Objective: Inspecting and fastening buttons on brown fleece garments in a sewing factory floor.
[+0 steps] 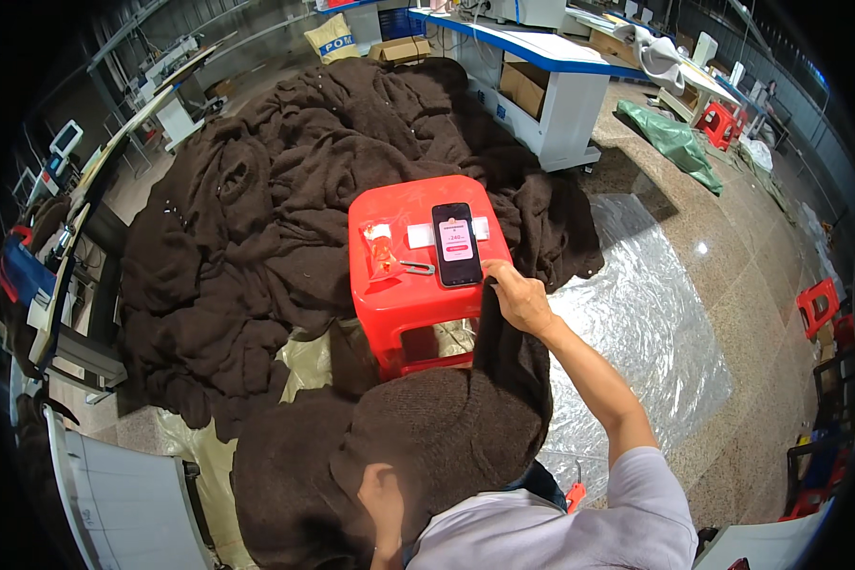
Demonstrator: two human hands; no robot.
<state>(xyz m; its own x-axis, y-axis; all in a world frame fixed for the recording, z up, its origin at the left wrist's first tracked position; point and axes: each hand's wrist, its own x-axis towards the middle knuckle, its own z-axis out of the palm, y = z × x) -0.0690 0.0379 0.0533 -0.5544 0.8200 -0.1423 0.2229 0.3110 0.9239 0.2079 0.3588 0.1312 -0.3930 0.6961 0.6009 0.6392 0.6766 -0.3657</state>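
Observation:
A dark brown knit garment (418, 418) is spread over my lap, one part of it pulled up along the front right of a red plastic stool (375, 302). My right hand (521, 296) is closed on that raised edge, fingers pinched together beside the stool's corner. Lower down, my left hand (382, 494) grips the garment near my body, its fingertips partly lost in the dark folds. On the stool lies a black smartphone (456, 245) with a lit pink screen. Left of it are small metal thread snips (418, 269) and a clear packet with orange contents (381, 253).
A large heap of brown knitwear (285, 161) fills the floor beyond the stool. Clear plastic sheeting (646, 323) covers the floor on the right. A blue-edged worktable (579, 66) stands behind. A machine table (76, 247) runs along the left; another red stool (817, 306) stands far right.

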